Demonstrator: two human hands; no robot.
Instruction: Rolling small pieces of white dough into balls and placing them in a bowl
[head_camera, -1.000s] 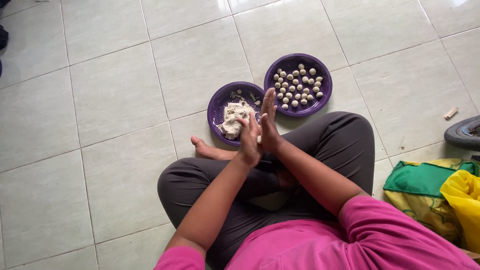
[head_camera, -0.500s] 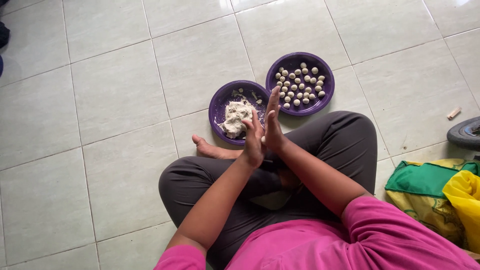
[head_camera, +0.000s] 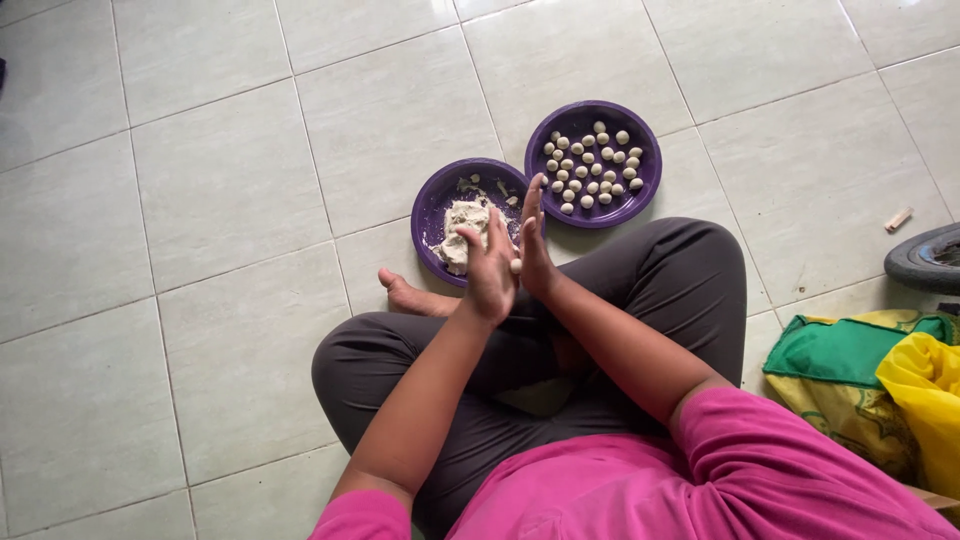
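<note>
A small dough ball (head_camera: 516, 266) sits pinched between the palms, left hand (head_camera: 490, 268) and right hand (head_camera: 535, 250) pressed flat together. Since a second ago the right fingers have slid upward: rolling goes on. At twelve o'clock lies the dough plate (head_camera: 432, 205); at one o'clock, the plate of balls (head_camera: 648, 160).

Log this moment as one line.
left hand + right hand: palms pressed on dough ball | dough plate | balls plate
</note>
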